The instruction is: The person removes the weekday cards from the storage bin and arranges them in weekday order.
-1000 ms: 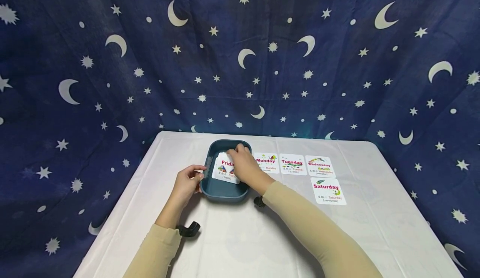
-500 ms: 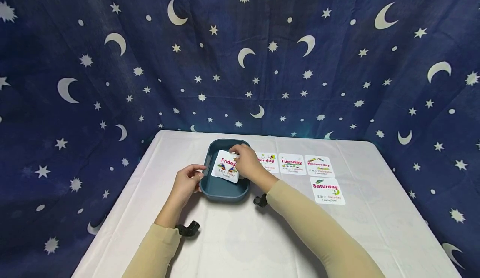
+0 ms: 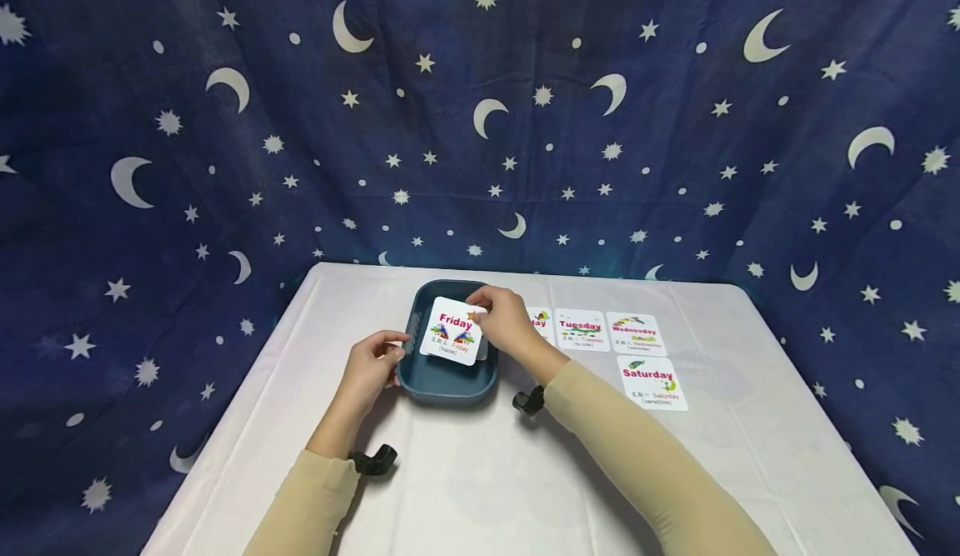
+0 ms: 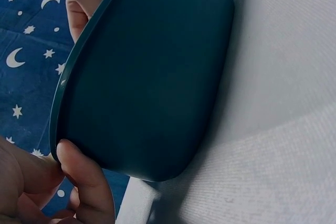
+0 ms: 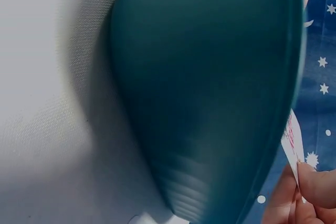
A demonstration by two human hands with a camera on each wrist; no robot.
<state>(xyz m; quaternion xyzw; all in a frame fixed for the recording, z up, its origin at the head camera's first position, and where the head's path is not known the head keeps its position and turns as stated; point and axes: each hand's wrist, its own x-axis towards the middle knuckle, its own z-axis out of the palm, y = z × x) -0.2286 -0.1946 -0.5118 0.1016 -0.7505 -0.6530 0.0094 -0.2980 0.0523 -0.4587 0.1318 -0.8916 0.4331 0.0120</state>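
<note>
Nearest: two beige fabric sleeves (image 3: 645,448), each wrist carrying a black curved mount (image 3: 375,460), over a white cloth-covered worktop (image 3: 480,489). Left hand (image 3: 372,364) at the left side of a dark teal, round-cornered plastic bin (image 3: 450,393); thumb and fingers closed to the wall's thickness, pinching its rim. Square white paper card printed "Friday" in red (image 3: 452,333) sits tilted above the bin's interior, upper right corner pinched between thumb and fingers of the right hand (image 3: 504,320), no gap beyond the card's thickness; most of it extends left of those fingers. Right of the bin, a matching "Saturday" card (image 3: 651,383) lies flat; just beyond, a row: "Monday" card (image 3: 542,321), partly covered by the right hand, "Tuesday" card (image 3: 582,330), "Wednesday" card (image 3: 636,335). Farthest: navy fabric curtain with pale moons and stars (image 3: 480,152).
</note>
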